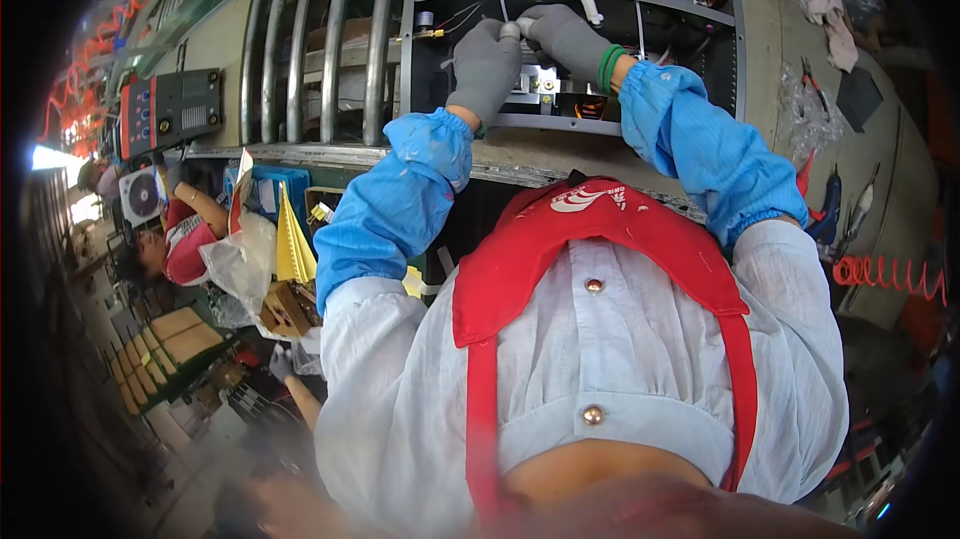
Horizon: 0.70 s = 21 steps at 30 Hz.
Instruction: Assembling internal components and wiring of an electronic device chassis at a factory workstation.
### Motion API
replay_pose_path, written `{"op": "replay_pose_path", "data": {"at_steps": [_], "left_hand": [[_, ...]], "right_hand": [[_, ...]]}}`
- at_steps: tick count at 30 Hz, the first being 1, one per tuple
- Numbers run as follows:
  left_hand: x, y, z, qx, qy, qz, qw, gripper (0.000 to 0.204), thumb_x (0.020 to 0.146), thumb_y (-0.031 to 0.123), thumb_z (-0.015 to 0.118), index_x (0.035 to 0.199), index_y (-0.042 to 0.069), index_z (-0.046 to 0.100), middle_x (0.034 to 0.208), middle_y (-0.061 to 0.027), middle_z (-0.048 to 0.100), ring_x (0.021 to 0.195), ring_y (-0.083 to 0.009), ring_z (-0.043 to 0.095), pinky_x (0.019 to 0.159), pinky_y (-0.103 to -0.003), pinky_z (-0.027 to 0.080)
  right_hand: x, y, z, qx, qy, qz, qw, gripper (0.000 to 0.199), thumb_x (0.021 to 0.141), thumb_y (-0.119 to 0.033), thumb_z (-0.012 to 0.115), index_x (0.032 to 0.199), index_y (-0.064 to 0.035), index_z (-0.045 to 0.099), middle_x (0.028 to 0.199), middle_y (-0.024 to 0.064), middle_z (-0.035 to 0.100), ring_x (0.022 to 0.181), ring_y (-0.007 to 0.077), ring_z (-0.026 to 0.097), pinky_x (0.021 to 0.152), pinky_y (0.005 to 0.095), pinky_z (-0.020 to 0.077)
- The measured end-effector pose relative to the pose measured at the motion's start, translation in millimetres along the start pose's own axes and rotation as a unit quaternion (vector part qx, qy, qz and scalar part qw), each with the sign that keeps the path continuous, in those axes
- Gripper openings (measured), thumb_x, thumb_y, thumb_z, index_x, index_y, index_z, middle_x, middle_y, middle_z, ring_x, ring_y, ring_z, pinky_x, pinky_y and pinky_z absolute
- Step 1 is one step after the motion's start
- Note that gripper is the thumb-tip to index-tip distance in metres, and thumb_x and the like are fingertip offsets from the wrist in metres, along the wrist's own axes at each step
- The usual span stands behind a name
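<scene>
Both my hands, in grey work gloves, are inside a dark open metal casing (pixel 575 126) with an upright rim. My left hand (pixel 487 64) is closed, thumb and fingers pinched by a thin rod that rises above them. Beside it my right hand (pixel 565 41) is closed too, its fingertips meeting the left ones. Whatever sits between the fingers is hidden. Below the hands lies a silvery metal bracket (pixel 543 81) with brass-coloured parts. A copper-coloured coil (pixel 589 110) shows near the front wall. Just above my right hand hangs a black hose-like piece with a white tip (pixel 592 15).
Metal rollers (pixel 335 44) run left of the casing. A red-and-black box with knobs (pixel 170 109) stands farther left. Pliers (pixel 815 84) and a blue-handled tool (pixel 828 207) lie on the bench at right, near a coiled red air hose (pixel 890 271). Other people are at lower left.
</scene>
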<state>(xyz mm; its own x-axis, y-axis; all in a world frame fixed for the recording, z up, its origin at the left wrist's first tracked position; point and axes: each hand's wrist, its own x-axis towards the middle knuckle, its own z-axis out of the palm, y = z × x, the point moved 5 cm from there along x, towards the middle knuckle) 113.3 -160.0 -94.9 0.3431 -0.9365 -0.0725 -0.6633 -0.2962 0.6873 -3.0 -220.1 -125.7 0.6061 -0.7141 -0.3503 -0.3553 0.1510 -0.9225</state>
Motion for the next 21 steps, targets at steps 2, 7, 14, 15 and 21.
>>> {"op": "replay_pose_path", "data": {"at_steps": [2,7,14,15,21], "left_hand": [[2.6,-11.8,-4.1,-0.122,-0.123,-0.076,0.982,0.033,0.096,0.027,0.053,0.106,-0.002,0.065,0.082,-0.0115,0.069,0.061,-0.0158,0.062,0.051,-0.027,0.044],[-1.3,-4.5,-49.4,-0.105,-0.362,-0.136,0.916,0.03,0.097,0.022,0.05,0.111,-0.001,0.062,0.084,-0.0077,0.069,0.055,-0.0104,0.057,0.046,-0.024,0.041],[-17.5,7.7,-19.0,0.006,-0.301,-0.155,0.941,0.027,0.098,0.025,0.047,0.103,0.001,0.058,0.073,-0.007,0.066,0.048,-0.0106,0.051,0.043,-0.029,0.041],[-15.6,0.6,-8.0,0.03,-0.28,-0.124,0.952,0.028,0.098,0.026,0.047,0.1,0.0,0.057,0.073,-0.0081,0.065,0.049,-0.0124,0.054,0.044,-0.03,0.042],[-17.3,-5.2,38.7,0.037,-0.328,-0.05,0.943,0.029,0.094,0.024,0.048,0.097,-0.003,0.059,0.075,-0.0129,0.068,0.054,-0.0187,0.062,0.05,-0.033,0.049]], "right_hand": [[-6.3,-10.9,-1.4,0.024,-0.057,0.043,0.997,0.022,0.095,-0.022,0.048,0.088,-0.0062,0.062,0.065,-0.0006,0.051,0.054,0.0103,0.051,0.046,0.0277,0.0392],[-12.3,-16.0,10.3,0.048,-0.108,0.083,0.99,0.023,0.095,-0.021,0.051,0.079,-0.0062,0.058,0.06,-0.0018,0.046,0.047,0.0071,0.046,0.044,0.0231,0.0369],[21.3,4.8,13.2,-0.076,-0.037,0.095,0.992,0.018,0.091,-0.019,0.055,0.081,-0.005,0.06,0.061,0.0011,0.049,0.043,0.0127,0.047,0.037,0.0257,0.0356],[23.7,12.9,14.6,-0.013,-0.029,0.098,0.995,0.017,0.09,-0.018,0.056,0.082,-0.0042,0.062,0.062,0.0019,0.05,0.045,0.014,0.049,0.039,0.0269,0.0384],[35.6,19.2,10.3,-0.265,-0.005,-0.165,0.95,0.022,0.087,-0.018,0.056,0.096,0.0002,0.065,0.078,0.0122,0.064,0.071,0.0271,0.062,0.068,0.0368,0.0499]]}}
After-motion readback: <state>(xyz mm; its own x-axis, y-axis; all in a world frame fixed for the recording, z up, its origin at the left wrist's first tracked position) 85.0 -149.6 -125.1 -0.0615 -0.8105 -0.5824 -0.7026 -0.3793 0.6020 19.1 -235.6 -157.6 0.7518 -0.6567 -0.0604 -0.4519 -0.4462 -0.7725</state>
